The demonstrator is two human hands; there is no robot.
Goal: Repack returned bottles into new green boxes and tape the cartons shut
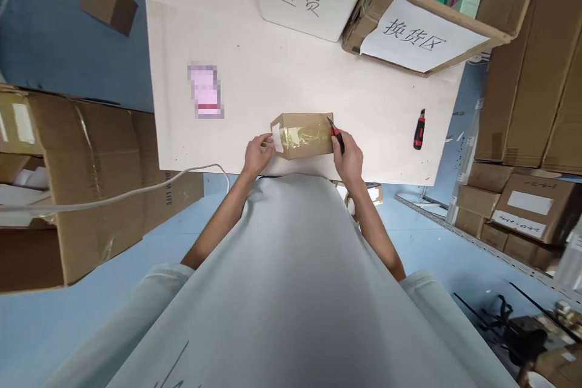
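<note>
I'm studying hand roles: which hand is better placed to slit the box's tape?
Probably the right hand: it holds a cutter at the right end of the box. The left hand, opposite, shows no tool.

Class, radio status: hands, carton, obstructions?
Right hand holding cutter at right end of carton. Left hand at left end. Carton taped along top. Second cutter off right, out of the way.

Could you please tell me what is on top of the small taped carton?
Yellowish tape runs along the carton, with a white strip near its left end; the right hand holds a red-and-black tool over the right end. The contents are covered.
</note>
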